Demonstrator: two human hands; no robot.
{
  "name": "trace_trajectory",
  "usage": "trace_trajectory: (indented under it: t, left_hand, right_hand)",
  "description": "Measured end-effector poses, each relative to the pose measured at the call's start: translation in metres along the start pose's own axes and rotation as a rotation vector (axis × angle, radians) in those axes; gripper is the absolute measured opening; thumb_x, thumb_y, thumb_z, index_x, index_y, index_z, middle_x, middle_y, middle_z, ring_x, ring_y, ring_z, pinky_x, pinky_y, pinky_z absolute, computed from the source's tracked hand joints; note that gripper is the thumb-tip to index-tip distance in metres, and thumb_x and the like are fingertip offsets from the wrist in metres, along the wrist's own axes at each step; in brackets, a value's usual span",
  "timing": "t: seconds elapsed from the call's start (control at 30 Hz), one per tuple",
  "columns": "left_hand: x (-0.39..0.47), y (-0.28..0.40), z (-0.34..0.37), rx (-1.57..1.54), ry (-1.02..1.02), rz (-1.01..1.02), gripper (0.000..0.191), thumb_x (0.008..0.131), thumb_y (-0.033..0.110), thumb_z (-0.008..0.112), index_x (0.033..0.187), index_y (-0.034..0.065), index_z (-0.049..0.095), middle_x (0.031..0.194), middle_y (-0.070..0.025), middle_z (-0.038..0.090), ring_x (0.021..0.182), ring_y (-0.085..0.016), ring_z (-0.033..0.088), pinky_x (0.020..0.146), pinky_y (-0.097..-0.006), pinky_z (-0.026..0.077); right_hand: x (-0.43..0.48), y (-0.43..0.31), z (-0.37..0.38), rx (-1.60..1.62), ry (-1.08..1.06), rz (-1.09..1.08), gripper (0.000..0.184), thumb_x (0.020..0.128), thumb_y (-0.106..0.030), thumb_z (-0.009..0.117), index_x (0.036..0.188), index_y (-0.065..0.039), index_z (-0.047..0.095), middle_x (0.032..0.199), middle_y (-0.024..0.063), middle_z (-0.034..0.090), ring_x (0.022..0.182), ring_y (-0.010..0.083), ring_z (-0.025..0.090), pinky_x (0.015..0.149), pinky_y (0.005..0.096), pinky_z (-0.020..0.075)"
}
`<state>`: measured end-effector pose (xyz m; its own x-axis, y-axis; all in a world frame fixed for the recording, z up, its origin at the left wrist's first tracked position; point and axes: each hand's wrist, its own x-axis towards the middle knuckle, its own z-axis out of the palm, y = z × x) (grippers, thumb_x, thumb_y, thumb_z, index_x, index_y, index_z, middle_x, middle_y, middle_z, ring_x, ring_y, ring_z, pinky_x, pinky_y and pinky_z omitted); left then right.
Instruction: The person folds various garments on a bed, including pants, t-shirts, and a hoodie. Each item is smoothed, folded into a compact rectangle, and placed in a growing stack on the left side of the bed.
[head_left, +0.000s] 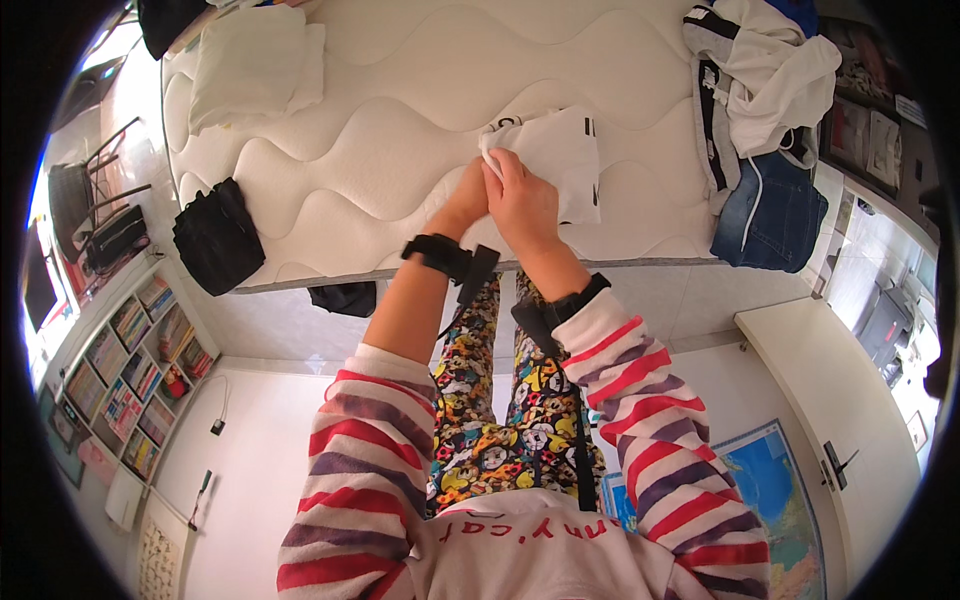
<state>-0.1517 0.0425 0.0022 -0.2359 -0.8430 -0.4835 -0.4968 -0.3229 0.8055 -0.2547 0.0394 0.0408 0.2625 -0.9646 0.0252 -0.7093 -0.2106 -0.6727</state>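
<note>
Before me on the quilted white mattress (367, 157) lies a folded white garment (570, 165) with black marks. My right hand (523, 199) pinches a white cord or narrow edge at the garment's left side between thumb and fingers. My left hand (469, 199) is right beside it, touching the same edge; its fingertips are largely hidden behind my right hand. Both wrists wear black straps.
Folded black cloth (219, 236) lies at the mattress's left front corner, a folded pale cloth (247, 67) at the back left. On the right are blue jeans (772, 214) and a white and grey garment (780, 90). A door (832, 420) stands at right, a bookshelf (124, 367) at left.
</note>
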Motion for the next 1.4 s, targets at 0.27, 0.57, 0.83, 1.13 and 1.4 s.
trace_trajectory:
  t: [0.27,0.57,0.83,1.13,1.4]
  left_hand:
    - [0.007,0.007,-0.017,-1.398,0.056,-0.351,0.029,0.09,0.019,0.056,0.111,-0.0018,0.057,0.105,-0.0076,0.062,0.094,-0.016,0.059,0.082,-0.0283,0.046]
    - [-0.041,0.018,0.016,-1.03,0.262,-0.492,0.027,0.083,0.016,0.065,0.102,-0.0025,0.062,0.09,-0.0026,0.064,0.081,-0.011,0.059,0.074,-0.0243,0.046]
    - [-0.06,-0.017,0.03,-0.406,0.456,-0.548,0.015,0.084,0.013,0.063,0.084,-0.0019,0.066,0.053,-0.0007,0.052,0.048,-0.007,0.047,0.045,-0.0243,0.036]
    - [-0.001,0.039,0.048,-0.026,0.786,-0.424,0.058,0.079,0.039,0.067,0.119,0.003,0.045,0.099,-0.0192,0.061,0.088,-0.033,0.059,0.076,-0.0433,0.047]
    - [0.008,0.028,0.02,-0.675,0.908,-0.309,0.039,0.09,0.031,0.057,0.107,-0.0037,0.053,0.096,-0.015,0.062,0.089,-0.019,0.057,0.079,-0.0315,0.045]
  right_hand:
    - [-0.081,0.027,0.004,-0.161,-0.515,0.216,0.018,0.078,-0.016,0.057,0.092,-0.005,0.053,0.075,0.0114,0.061,0.068,0.0326,0.062,0.061,0.0431,0.0491]
    - [-0.037,0.051,-0.062,0.949,-0.722,0.668,0.024,0.087,-0.025,0.058,0.084,-0.002,0.064,0.071,0.007,0.066,0.064,0.0174,0.064,0.056,0.0288,0.0481]
    - [-0.021,0.055,-0.055,0.976,-0.416,0.836,0.02,0.091,-0.017,0.054,0.101,-0.001,0.062,0.086,0.0059,0.067,0.076,0.0125,0.064,0.062,0.0236,0.0492]
    - [0.005,0.068,-0.032,0.01,0.405,0.619,0.038,0.087,-0.028,0.06,0.11,0.001,0.053,0.093,0.0141,0.064,0.085,0.0239,0.063,0.072,0.0328,0.0481]
    - [0.028,0.075,-0.046,0.175,-0.029,0.742,0.037,0.087,-0.031,0.059,0.108,-0.002,0.051,0.095,0.0207,0.062,0.086,0.0355,0.06,0.075,0.0399,0.0472]
